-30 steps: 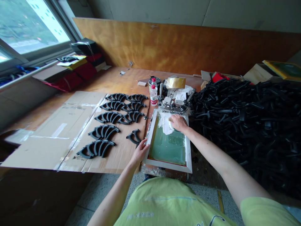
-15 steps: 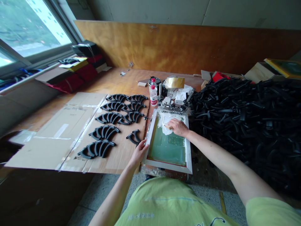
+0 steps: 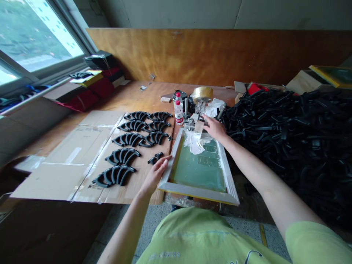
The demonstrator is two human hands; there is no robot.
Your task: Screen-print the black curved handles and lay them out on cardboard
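A screen printing frame (image 3: 198, 196) with green mesh lies in front of me, its near edge raised a little. White ink (image 3: 196, 142) is spread over the far part of the mesh. At the frame's left side is my left hand (image 3: 158, 171), fingers closed against its outer edge; their undersides are hidden. Past the ink, by the metal hinge clamp, my right hand (image 3: 216, 128) grips a small, pale squeegee (image 3: 199, 127) smeared with white. Just left of my left hand, a couple of curved black plastic parts (image 3: 155, 158) rest on cardboard.
More black curved parts (image 3: 122, 156) lie in fanned rows on the cardboard sheet (image 3: 62, 161). A bottle with a red cap (image 3: 178, 110) and a roll of tape (image 3: 202, 94) stand behind the frame. A large heap of black parts (image 3: 286, 146) fills the right side.
My right hand has drawn the squeegee away from the mesh, up to the far end by the clamp. The frame's near edge has risen, and my left hand has shifted slightly left with it.
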